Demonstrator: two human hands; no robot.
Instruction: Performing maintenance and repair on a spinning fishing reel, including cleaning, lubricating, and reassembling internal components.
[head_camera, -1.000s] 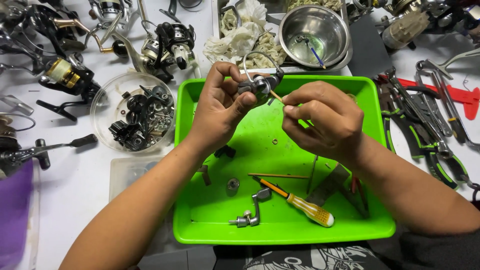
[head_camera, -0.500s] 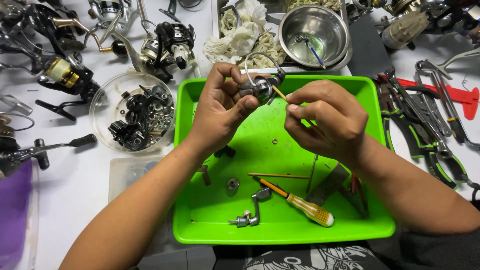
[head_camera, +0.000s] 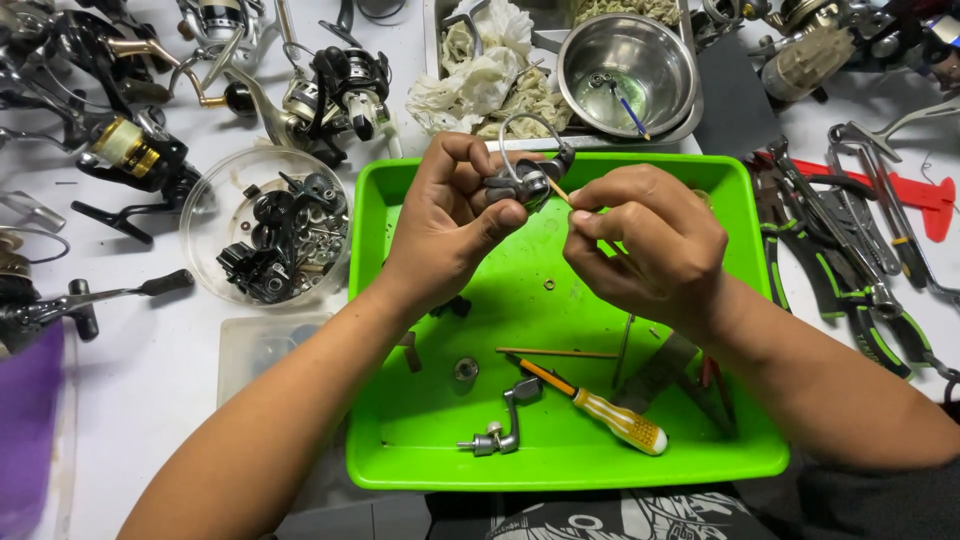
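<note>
My left hand (head_camera: 450, 225) grips a small grey fishing-reel part (head_camera: 525, 180) with a wire bail loop, held above the far end of a bright green tray (head_camera: 420, 470). My right hand (head_camera: 645, 245) pinches a thin wooden stick (head_camera: 557, 190) whose tip touches the reel part. In the tray below lie a yellow-handled screwdriver (head_camera: 600, 408), a metal crank handle (head_camera: 500, 425), a round washer (head_camera: 465, 369), another thin stick (head_camera: 555, 353) and small loose parts.
A clear round dish of dark reel parts (head_camera: 270, 235) sits left of the tray. Several fishing reels (head_camera: 340, 85) lie at the back left. A steel bowl (head_camera: 628, 65) and crumpled rags (head_camera: 480, 70) stand behind the tray. Pliers and tools (head_camera: 850, 250) lie to the right.
Both hands stay over the tray's far end. My right hand has shifted slightly, working the stick against the reel part.
</note>
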